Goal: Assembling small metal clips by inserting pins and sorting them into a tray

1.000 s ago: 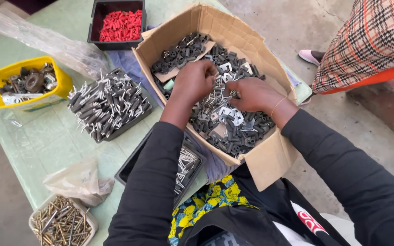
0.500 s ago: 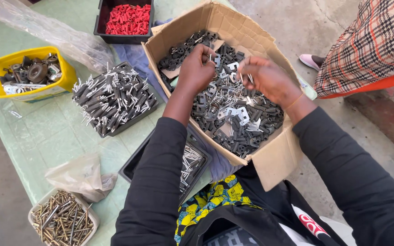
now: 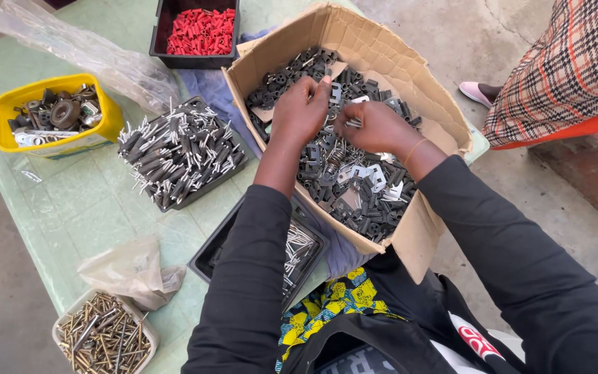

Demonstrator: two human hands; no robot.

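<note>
Open brown cardboard box (image 3: 382,48) on pale green table (image 3: 84,208), filled with a heap of small dark metal and plastic fittings (image 3: 354,187). Left hand (image 3: 300,111) and right hand (image 3: 375,126): both inside the box, above the heap's far middle, knuckles toward each other, fingers curled narrow and pinching a small silvery metal bracket (image 3: 336,92) between them. The bracket sits just beyond the fingertips, equally near to either hand; its long axis cannot be told. The loose heap lies directly below and toward the person.

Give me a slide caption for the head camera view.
Both hands, left hand and right hand, work together over a cardboard box of small metal parts.
</note>
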